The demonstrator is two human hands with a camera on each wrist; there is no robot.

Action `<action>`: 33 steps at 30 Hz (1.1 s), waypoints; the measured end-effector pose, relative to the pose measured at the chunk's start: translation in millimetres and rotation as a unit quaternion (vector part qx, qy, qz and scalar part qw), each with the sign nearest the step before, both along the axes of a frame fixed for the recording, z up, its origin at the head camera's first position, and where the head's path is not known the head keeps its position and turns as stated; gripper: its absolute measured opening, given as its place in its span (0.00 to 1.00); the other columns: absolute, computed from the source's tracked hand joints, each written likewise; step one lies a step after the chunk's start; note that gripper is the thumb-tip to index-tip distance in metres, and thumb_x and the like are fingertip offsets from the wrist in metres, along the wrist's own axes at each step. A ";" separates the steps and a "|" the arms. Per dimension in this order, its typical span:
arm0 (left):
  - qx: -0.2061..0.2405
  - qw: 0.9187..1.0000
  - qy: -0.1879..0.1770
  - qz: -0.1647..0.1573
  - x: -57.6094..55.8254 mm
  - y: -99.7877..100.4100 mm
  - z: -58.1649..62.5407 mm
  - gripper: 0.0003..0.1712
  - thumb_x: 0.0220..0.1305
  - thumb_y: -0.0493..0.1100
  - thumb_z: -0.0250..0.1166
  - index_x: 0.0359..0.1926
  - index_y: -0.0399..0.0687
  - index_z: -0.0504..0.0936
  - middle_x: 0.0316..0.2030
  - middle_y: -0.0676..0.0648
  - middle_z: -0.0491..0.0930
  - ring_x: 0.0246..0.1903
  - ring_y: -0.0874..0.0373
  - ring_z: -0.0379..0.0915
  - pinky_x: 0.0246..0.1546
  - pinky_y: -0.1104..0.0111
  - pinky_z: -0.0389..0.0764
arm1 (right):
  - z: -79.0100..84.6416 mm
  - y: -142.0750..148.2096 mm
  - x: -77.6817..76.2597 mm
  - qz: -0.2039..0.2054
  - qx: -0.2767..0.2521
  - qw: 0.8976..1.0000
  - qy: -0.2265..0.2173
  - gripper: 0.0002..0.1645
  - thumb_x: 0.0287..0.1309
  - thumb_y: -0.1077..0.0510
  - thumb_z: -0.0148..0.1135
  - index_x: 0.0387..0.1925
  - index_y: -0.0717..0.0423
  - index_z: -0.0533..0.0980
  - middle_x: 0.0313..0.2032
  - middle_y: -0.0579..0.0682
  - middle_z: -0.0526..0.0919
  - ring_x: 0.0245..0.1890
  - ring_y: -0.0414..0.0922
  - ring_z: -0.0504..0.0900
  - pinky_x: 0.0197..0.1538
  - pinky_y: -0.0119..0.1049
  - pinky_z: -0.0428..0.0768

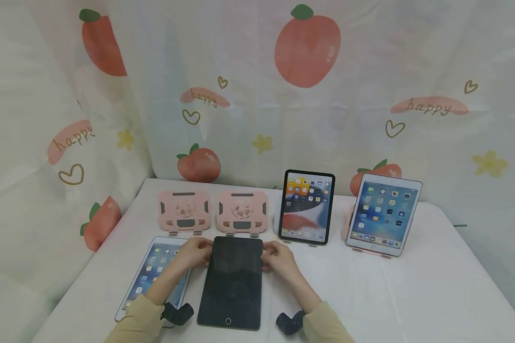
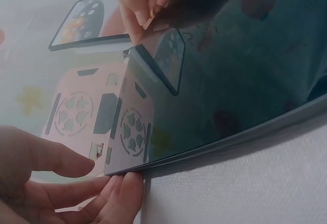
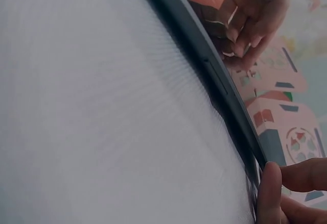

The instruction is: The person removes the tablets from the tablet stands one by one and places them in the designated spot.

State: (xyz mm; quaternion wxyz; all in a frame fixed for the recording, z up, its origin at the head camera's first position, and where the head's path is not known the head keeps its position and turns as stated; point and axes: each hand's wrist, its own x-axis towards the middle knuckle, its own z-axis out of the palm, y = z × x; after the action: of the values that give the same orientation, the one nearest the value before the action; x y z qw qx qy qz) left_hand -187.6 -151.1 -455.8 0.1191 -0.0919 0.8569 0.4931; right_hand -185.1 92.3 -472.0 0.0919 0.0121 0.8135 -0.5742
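Observation:
A dark tablet [image 1: 232,283] with a black, glossy screen and a round home button lies before me, its button end nearest me. My left hand [image 1: 196,252] grips its far left corner; in the left wrist view, fingertips [image 2: 132,183] sit under the edge and the thumb is just beside the corner. At the far right corner, my right hand [image 1: 280,258] pinches the edge, as the right wrist view shows around the tablet's side [image 3: 225,83]. Just beyond stand two pink tablet stands, a left one [image 1: 167,221] and a right one [image 1: 224,221], bearing nothing.
A white tablet [image 1: 154,267] with a lit screen lies on the left, partly under my left forearm. Back right, a black-framed tablet [image 1: 306,207] and a white-framed tablet [image 1: 384,214] lean on stands. Fruit-printed cloth [image 1: 249,128] hangs behind the white tabletop [image 1: 437,286].

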 end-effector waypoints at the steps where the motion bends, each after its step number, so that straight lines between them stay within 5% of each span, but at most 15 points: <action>1: 0.000 1.000 -0.001 0.000 0.3 0.0 0.0 0.18 0.65 0.34 0.55 0.54 0.32 0.77 0.40 0.38 0.81 0.31 0.58 0.78 0.29 0.70 0.82 | 0.0 0.3 0.1 -0.002 -0.002 1.000 -0.003 0.20 0.52 0.70 0.58 0.50 0.70 0.75 0.26 0.51 0.77 0.20 0.36 0.78 0.29 0.33 0.83; 15: 0.006 1.000 -0.004 0.001 5.4 -1.9 2.4 0.18 0.67 0.36 0.53 0.55 0.32 0.76 0.46 0.35 0.80 0.39 0.53 0.80 0.34 0.67 0.84 | 1.8 1.1 0.1 -0.009 -0.007 1.000 -0.008 0.19 0.55 0.70 0.54 0.50 0.69 0.77 0.26 0.52 0.77 0.23 0.38 0.79 0.31 0.33 0.84; 26: 0.016 0.999 0.029 0.020 4.2 8.6 2.0 0.13 0.65 0.37 0.57 0.48 0.39 0.82 0.36 0.42 0.81 0.30 0.59 0.77 0.27 0.69 0.82 | 1.7 8.5 -0.4 -0.004 -0.016 1.000 -0.017 0.18 0.57 0.69 0.55 0.50 0.70 0.76 0.29 0.55 0.80 0.21 0.37 0.79 0.29 0.33 0.84; 33: 0.040 0.998 0.052 0.020 1.8 17.8 -2.0 0.12 0.65 0.36 0.57 0.46 0.38 0.82 0.37 0.42 0.82 0.31 0.59 0.78 0.30 0.67 0.83 | 8.7 20.2 2.7 0.020 -0.027 0.999 -0.013 0.19 0.59 0.67 0.55 0.52 0.70 0.75 0.33 0.60 0.82 0.22 0.38 0.78 0.27 0.33 0.82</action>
State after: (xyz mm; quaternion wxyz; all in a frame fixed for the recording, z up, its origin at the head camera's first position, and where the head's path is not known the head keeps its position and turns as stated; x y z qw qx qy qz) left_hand -185.8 -133.3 -457.8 0.0678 -0.0787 0.8392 0.5338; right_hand -182.4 112.6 -463.3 0.1142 0.0011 0.7962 -0.5942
